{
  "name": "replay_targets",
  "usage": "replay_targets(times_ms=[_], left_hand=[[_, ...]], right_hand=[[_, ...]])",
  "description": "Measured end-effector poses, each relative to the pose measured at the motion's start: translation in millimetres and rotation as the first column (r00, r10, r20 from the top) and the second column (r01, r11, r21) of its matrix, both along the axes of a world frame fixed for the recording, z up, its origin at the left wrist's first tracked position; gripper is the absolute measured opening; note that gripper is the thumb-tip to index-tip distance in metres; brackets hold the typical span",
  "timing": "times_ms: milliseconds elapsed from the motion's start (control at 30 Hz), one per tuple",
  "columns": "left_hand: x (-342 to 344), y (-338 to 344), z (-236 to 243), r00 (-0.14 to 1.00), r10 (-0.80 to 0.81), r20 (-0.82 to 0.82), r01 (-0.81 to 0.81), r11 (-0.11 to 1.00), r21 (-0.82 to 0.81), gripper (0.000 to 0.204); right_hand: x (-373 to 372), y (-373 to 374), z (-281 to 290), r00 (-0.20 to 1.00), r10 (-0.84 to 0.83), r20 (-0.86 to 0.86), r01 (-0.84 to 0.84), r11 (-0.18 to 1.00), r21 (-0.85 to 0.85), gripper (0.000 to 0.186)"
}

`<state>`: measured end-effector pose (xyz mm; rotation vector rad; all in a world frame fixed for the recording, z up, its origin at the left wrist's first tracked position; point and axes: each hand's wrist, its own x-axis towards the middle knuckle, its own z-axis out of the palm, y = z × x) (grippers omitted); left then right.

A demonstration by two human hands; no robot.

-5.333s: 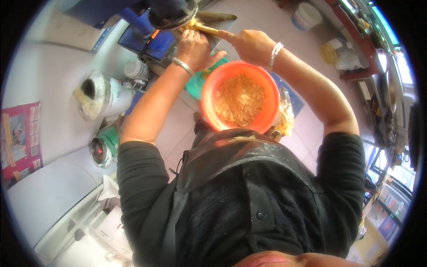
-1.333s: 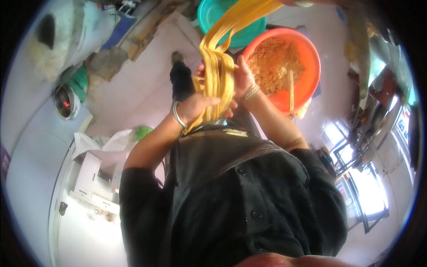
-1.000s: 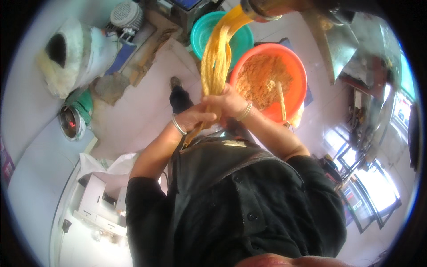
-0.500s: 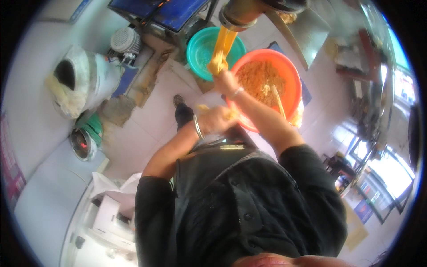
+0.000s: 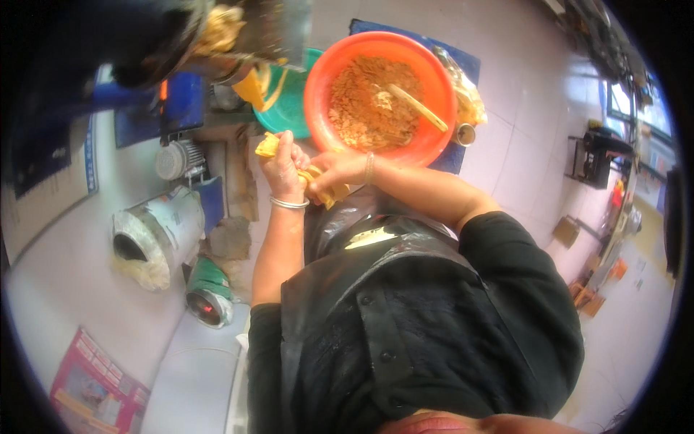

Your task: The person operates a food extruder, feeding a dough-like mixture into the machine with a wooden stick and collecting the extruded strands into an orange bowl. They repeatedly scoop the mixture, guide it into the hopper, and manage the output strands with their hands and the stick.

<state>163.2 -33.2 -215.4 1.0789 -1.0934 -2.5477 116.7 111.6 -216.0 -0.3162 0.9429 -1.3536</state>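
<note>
"Where's the round orange plastic basin (image 5: 316, 94)?"

"Just beyond the right grip (image 5: 338, 170), perhaps for easy reach."

"And the crumpled yellow dough-like bundle (image 5: 335, 195)?"

"Clasped by that and the left grip (image 5: 282, 173), probably to keep it gathered."

"The slim wooden stick (image 5: 418, 108)?"

"Ahead and rightward, in the basin, likely parked."

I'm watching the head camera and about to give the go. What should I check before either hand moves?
1. Left grip closed on the yellow strands: ok.
2. Right grip closed on the same bundle: ok.
3. Whole bundle visible: not ok; fingers cover its middle.
4. Hanging strip at the spout apart from the held bundle: ok, a gap shows.
5. Stick out of the orange basin: not ok, it lies inside.
6. Green basin directly under the spout: cannot tell from this angle.
</note>
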Motion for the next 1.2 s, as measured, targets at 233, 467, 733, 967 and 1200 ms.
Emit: replay_targets(times_ms=[233,467,733,967,1200], left_hand=[[-55,68,-48,0.919,-0.361,0.155,0.340,0.531,-0.776,0.020],[-126,85,-150,0.536,-0.340,0.773,0.754,-0.218,-0.619,0.056],[-84,164,-64,0.693,-0.713,-0.108,0.716,0.664,0.215,0.086],[-43,185,-83,0.455,-0.890,0.029,0.832,0.437,0.342,0.031],[-72,175,-55,0.673,-0.723,0.156,0.739,0.648,-0.184,0.011]], right_hand=[[-5,58,-8,0.946,-0.178,-0.270,0.249,0.934,0.257,0.016],[20,105,21,0.767,-0.344,-0.542,0.213,0.933,-0.290,0.012],[-77,148,-36,0.487,-0.852,0.192,0.854,0.511,0.100,0.012],[-75,151,-104,0.306,-0.344,-0.888,0.815,0.577,0.057,0.017],[-112,156,-171,0.266,-0.083,-0.960,0.706,0.695,0.136,0.031]])
